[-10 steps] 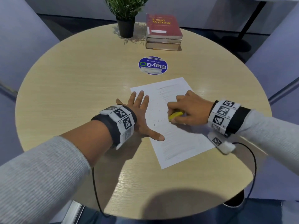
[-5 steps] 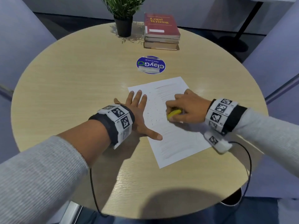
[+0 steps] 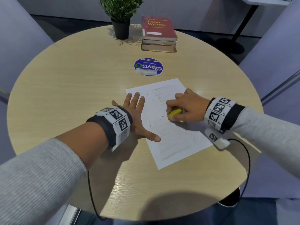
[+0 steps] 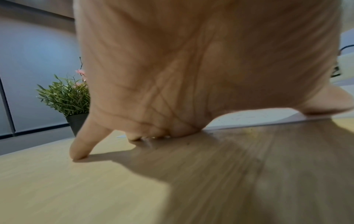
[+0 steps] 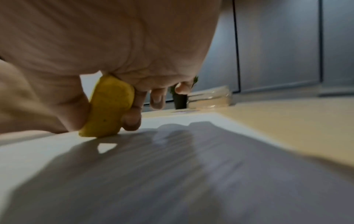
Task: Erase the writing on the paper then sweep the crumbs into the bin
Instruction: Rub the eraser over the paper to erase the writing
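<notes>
Yellow eraser (image 3: 174, 113), pinched in the right hand (image 3: 188, 106), presses the paper (image 3: 168, 137) just right of the flat, splayed left hand (image 3: 136, 116) pinning its edge (crumbs (image 3: 152, 117) between them).

Left hand (image 3: 136, 114) is flat, palm down, fingers straight and a bit spread, thumb stuck out sideways toward the person. Right hand (image 3: 186, 108) is knuckles-up with fingers curled in, thumb and fingers pinching something, pinky tucked loosely. Both forearms reach in from the near side, grey sleeves pushed back, marker bands on both wrists.
</notes>
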A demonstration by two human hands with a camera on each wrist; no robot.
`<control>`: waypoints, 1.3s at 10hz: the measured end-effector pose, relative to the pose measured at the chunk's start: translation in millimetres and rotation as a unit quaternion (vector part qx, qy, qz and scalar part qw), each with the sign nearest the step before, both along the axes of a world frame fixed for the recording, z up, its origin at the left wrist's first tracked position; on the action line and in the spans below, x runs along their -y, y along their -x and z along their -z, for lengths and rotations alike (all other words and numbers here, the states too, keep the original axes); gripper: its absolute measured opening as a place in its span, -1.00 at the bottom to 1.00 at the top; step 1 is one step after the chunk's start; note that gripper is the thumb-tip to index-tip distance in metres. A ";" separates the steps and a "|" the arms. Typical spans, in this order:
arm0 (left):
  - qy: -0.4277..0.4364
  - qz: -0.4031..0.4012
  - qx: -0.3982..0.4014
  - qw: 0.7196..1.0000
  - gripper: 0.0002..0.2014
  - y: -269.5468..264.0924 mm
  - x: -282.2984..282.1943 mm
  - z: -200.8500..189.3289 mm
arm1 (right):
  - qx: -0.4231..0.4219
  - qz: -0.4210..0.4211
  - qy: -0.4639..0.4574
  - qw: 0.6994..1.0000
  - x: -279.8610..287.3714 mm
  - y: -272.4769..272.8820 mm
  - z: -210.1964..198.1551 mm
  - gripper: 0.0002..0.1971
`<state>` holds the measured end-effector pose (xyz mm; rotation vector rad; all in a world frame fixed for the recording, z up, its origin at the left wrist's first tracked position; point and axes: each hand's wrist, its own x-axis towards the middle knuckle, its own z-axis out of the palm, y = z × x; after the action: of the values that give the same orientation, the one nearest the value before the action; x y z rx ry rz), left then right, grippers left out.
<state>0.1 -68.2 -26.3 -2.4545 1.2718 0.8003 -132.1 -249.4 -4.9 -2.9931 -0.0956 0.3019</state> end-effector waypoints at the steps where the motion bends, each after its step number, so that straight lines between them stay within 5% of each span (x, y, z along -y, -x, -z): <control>1: 0.002 0.001 0.001 1.000 0.56 0.5 -0.8 0.1 | -0.002 -0.016 0.013 1.000 1.5 1.3 1.3 -0.77; 7: -0.003 -0.002 0.000 1.000 0.56 -0.5 1.0 0.3 | -0.017 -0.026 -0.003 1.000 -1.7 8.5 3.7 -0.71; 10: 0.014 0.004 0.014 1.000 0.57 0.9 -0.9 0.7 | 0.115 0.164 -0.168 0.965 33.1 12.4 -15.7 -0.84; 13: 0.045 -0.005 0.018 0.999 0.58 -4.5 -12.2 -10.9 | 0.041 0.097 -0.051 0.993 10.4 17.9 -4.5 -0.70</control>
<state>4.6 -56.1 -15.4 -2.5346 1.3111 0.7122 -150.0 -259.8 -0.4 -2.8836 0.1663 0.1471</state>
